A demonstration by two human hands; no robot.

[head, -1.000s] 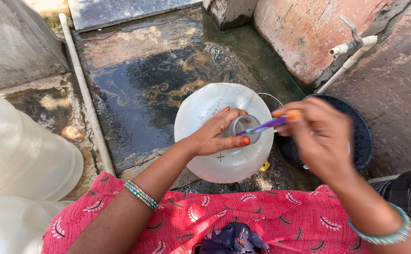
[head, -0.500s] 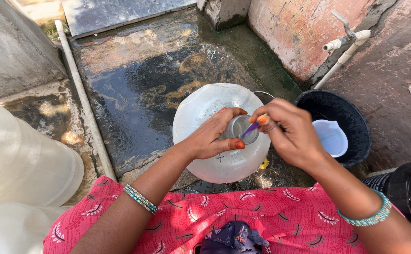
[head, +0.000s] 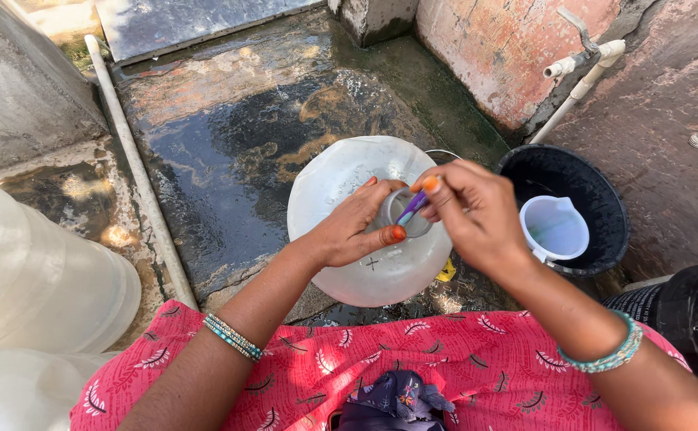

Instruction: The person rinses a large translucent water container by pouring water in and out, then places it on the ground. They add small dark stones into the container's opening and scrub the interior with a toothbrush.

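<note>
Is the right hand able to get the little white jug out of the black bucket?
Probably yes. The white jug sits in the open black bucket beside the right hand, with nothing over it. But the fingers hold a purple stick at the big bottle.

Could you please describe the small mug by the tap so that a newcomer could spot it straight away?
Start at the white tap pipe on the reddish wall, upper right. Directly below it stands a round black bucket on the wet floor. The mug sits inside that bucket: small, pale and white with a handle, the only light thing against the bucket's dark interior, unlike the big translucent jug beside it.
</note>
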